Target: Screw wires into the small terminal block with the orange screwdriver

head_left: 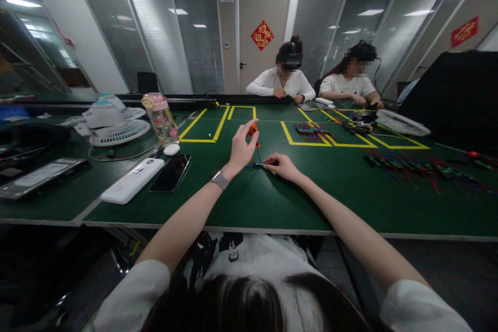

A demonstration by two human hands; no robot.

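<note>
My left hand (243, 144) is closed round the orange and black handle of a screwdriver (254, 129), which stands nearly upright. Its thin shaft points down at a small circuit board (258, 164) on the green table. Low over the tabletop, my right hand (283, 167) pinches the right end of that board between thumb and fingers. A few thin wires show at the board's left side and near the right fingers. Whether the screwdriver's tip touches a screw is too small to tell.
Left of my arms lie a black phone (171, 173), a white power bank (133, 180), a pink-lidded bottle (160, 119) and white fans (116, 122). Wired circuit boards lie in a pile (311, 131) and a row (420, 166) at right. Two people sit opposite.
</note>
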